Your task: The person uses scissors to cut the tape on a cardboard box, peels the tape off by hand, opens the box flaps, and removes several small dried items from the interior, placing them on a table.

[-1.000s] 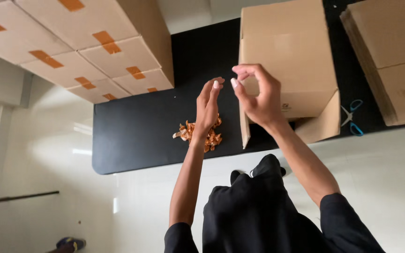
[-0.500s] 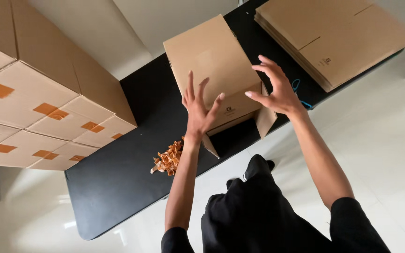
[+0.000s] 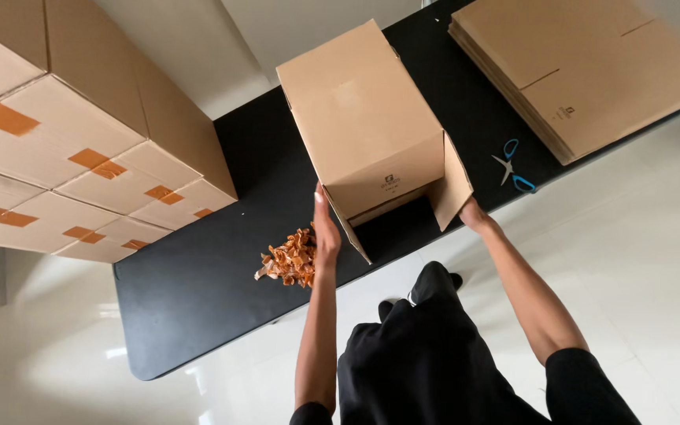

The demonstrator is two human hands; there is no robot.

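An open cardboard box (image 3: 360,118) lies on its side on the black table (image 3: 198,299), its open end with loose flaps facing me. My left hand (image 3: 325,230) rests flat against the box's left flap, fingers straight. My right hand (image 3: 472,212) touches the outside of the right flap; most of it is hidden behind the flap. A small heap of crumpled orange-brown tape scraps (image 3: 289,260) lies on the table just left of my left hand.
Sealed cardboard boxes with orange tape (image 3: 64,149) are stacked at the left. A pile of flattened cardboard boxes (image 3: 584,71) lies at the far right of the table. Blue-handled scissors (image 3: 511,165) lie between that pile and the open box. White floor lies below.
Both hands came down from mid-air, where the fingers were pinched together and then spread, onto the box's side flaps. The view has shifted, so the box sits more central.
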